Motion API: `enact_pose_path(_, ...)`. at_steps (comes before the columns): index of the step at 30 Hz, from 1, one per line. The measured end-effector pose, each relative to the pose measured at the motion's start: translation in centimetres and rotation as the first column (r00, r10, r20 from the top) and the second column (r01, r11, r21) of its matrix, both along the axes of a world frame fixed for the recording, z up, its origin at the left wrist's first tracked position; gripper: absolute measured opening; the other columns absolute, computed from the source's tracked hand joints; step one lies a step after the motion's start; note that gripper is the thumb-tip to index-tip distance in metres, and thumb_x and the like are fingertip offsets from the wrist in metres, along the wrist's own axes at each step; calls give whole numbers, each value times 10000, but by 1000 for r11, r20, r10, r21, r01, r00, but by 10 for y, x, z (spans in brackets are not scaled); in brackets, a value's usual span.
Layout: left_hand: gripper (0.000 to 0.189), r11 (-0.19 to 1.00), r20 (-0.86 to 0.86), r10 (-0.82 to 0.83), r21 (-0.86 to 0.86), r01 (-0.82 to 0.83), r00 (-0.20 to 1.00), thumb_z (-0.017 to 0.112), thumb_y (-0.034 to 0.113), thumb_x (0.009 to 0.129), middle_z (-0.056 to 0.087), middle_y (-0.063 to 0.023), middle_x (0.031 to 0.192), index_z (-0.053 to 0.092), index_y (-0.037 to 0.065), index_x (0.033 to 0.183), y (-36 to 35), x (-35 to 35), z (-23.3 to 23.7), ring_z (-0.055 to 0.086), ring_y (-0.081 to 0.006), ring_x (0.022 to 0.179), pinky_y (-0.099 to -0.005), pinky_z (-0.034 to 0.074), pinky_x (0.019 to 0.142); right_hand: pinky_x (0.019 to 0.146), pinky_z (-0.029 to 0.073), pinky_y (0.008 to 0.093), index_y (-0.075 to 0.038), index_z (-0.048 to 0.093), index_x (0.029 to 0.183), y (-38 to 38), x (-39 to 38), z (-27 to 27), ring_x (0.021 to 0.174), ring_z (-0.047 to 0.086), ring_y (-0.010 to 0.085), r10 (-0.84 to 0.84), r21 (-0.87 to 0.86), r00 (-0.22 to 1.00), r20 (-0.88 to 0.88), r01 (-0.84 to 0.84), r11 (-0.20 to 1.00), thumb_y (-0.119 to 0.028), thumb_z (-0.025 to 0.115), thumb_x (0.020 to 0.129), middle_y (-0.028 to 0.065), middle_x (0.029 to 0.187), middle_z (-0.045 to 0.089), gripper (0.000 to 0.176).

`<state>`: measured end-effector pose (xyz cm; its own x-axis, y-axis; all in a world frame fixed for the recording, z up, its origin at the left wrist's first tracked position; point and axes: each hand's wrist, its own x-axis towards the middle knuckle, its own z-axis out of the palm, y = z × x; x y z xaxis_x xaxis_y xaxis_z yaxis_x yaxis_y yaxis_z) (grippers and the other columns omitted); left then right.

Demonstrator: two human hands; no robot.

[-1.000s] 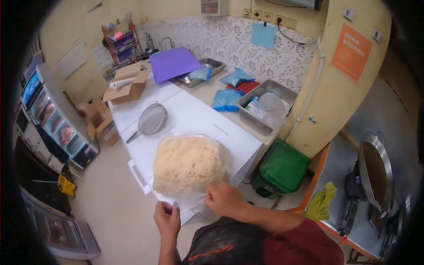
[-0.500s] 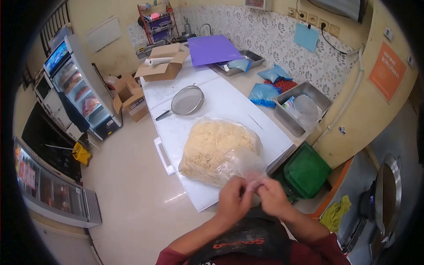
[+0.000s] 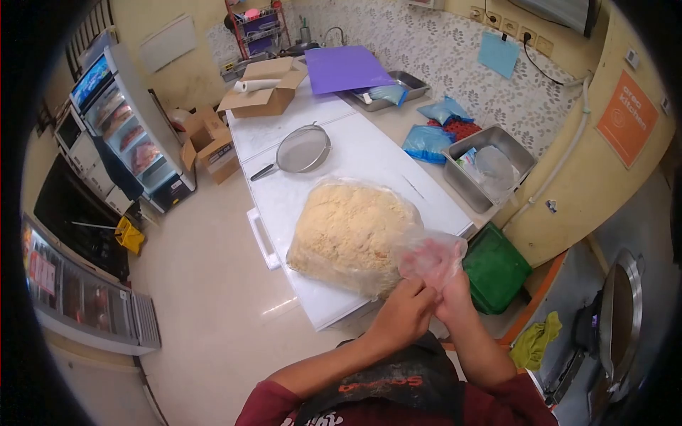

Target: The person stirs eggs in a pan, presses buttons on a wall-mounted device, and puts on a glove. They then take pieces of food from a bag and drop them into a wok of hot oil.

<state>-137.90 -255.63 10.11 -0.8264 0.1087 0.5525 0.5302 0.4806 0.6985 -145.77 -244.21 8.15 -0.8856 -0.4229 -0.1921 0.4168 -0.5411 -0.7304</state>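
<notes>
My right hand is raised, its fingers reaching up inside a thin clear plastic bag, or possibly a loose glove; they look spread through the film. At its lower edge, near the right wrist, my left hand pinches the plastic. Just beyond my hands a large clear bag of pale yellow crumbs lies on the white worktop, its contents exposed on top. Behind that bag a round mesh strainer with a black handle rests on the same surface.
The white worktop carries an open cardboard box and a purple sheet. Along the wall are blue bags and a steel pan. A green bin stands to the right, near a large wok.
My right hand has turned upward and gone into the plastic, which has shifted right, away from the crumb bag. My left hand has moved right and now pinches its lower edge.
</notes>
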Motion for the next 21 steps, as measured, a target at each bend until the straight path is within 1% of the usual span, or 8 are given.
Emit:
enact_pose_path(3, 87, 1000, 15, -24, 20, 24, 1000, 632, 45, 851, 512, -165, 874, 573, 7, 903, 3, 1, 1, 536, -375, 808, -460, 441, 704, 1011, 443, 545, -140, 450, 1323, -1, -22, -20, 1199, 536, 340, -168, 12, 973, 157, 168, 986, -819, 440, 840, 105, 1267, 502, 834)
enact_pose_path(6, 97, 995, 30, -91, 38, 90, 995, 632, 53, 849, 514, -167, 880, 567, 11, 906, 2, 2, -2, 540, -379, 821, -459, 447, 713, 1012, 421, 589, -226, 383, 1455, 3, -15, 2, 1282, 466, 351, -90, -212, 975, 203, 133, 968, -886, 417, 785, 121, 1438, 400, 941)
enact_pose_path(9, 125, 983, -57, -176, 36, 178, 983, 634, 69, 849, 526, -172, 896, 564, 11, 935, 8, 1, -3, 548, -381, 841, -455, 458, 730, 1075, 324, 622, -311, 229, 1569, 5, -19, -3, 1360, 375, 390, 139, -433, 990, -16, -132, 892, -935, 384, 743, 153, 1567, 257, 1047)
enact_pose_path(12, 174, 944, -111, -324, 26, 329, 940, 640, 92, 852, 543, -175, 916, 568, 14, 989, 20, 4, -14, 557, -385, 863, -449, 467, 750, 1134, 189, 627, -340, 83, 1600, 5, -16, 10, 1421, 282, 403, 114, -438, 992, -61, -129, 889, -935, 321, 768, 141, 1636, 112, 1051)
enact_pose_path(15, 153, 910, -50, -404, 76, 406, 914, 650, 86, 848, 574, -173, 943, 587, 24, 974, 14, -3, -24, 571, -380, 894, -442, 475, 774, 1170, 97, 585, -237, 137, 1604, 16, -26, 6, 1446, 259, 378, -110, -393, 992, -66, 75, 917, -911, 306, 802, 150, 1616, 176, 1061)
enact_pose_path(18, 79, 920, 38, -361, 180, 349, 932, 660, 61, 847, 622, -157, 950, 618, 45, 912, -19, -9, -37, 600, -360, 913, -432, 486, 786, 1134, 260, 496, -95, 290, 1551, 31, -69, -23, 1355, 411, 324, -393, 109, 919, 13, 389, 915, -864, 349, 841, 162, 1536, 357, 1048)
enact_pose_path(20, 50, 980, 116, -157, 141, 140, 981, 663, 26, 858, 677, -122, 918, 667, 75, 866, -70, -16, -60, 631, -327, 876, -401, 502, 776, 1008, 377, 432, -43, 428, 1449, 54, -100, -81, 1188, 528, 284, -345, 489, 938, -41, 320, 811, -808, 390, 877, 157, 1411, 501, 956)
enact_pose_path(21, 62, 937, -38, -32, 346, 43, 999, 655, 28, 870, 670, -91, 864, 667, 76, 908, -104, -29, -90, 630, -289, 815, -353, 499, 762, 942, 428, 406, -28, 487, 1404, 62, -112, -112, 1105, 578, 263, -308, 622, 951, -17, 252, 741, -779, 411, 894, 154, 1355, 560, 911)
